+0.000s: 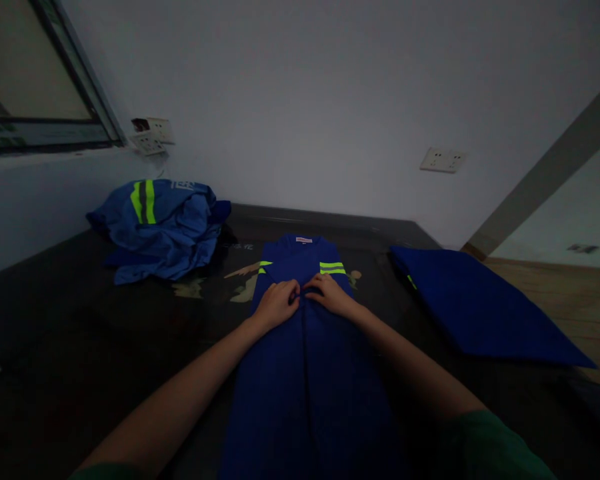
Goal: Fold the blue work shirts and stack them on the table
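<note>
Blue reflective-striped work garment (267,400): lies at 12 o'clock; left hand (278,303), right hand (330,295): fingertips curled at centre line (306,360), pinch cannot be told; align evenly, tension lightly, keep cloth flat

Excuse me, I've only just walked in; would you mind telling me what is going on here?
A person's left hand and right hand are on a long blue garment laid on a dark table. Their fingertips nearly meet at its centre line; whether they pinch the cloth is hard to tell. The label lies at the far end, towards the wall. A crumpled pile of blue clothing sits to the left, and a flat blue cloth to the right.
</note>
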`<state>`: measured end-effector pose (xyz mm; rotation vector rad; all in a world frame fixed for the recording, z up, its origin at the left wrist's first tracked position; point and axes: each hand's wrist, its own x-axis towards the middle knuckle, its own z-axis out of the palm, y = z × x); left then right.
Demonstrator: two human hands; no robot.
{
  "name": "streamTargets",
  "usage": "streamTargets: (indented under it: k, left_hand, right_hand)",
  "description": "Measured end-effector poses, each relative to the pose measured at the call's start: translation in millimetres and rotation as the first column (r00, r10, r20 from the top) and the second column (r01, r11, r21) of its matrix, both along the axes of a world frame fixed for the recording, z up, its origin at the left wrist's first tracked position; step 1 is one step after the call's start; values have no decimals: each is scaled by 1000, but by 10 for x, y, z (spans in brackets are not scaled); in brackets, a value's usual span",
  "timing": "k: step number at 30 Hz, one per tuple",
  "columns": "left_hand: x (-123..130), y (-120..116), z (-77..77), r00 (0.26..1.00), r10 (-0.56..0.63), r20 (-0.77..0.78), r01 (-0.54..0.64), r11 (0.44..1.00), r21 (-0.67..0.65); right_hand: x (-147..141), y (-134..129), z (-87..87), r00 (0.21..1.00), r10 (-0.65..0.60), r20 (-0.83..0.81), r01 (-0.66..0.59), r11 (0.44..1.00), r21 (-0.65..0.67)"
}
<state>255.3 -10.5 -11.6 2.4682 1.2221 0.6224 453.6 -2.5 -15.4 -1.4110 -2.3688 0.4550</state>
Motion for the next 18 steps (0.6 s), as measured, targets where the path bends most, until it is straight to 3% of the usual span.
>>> streamTargets:
  k: [5,11,15,18]
  left_hand:
    - [-4,-16,0,994,-80,-70,81,997,14]
    - [29,-156,76,963,-76,-260,101,991,86]
    - [-35,-462,209,939,-52,-339,91,991,99]
    - [-195,-915,369,950,-50,-309,86,991,103]
  right_hand:
    - [-114,-45,-112,991,-94,97,88,994,72]
    - [-210,-234,-103,995,-73,69,51,961,271]
    - [-166,-490,70,992,-92,-89,115,947,301]
    - [-37,-1018,272,956,-94,-277,172,947,272]
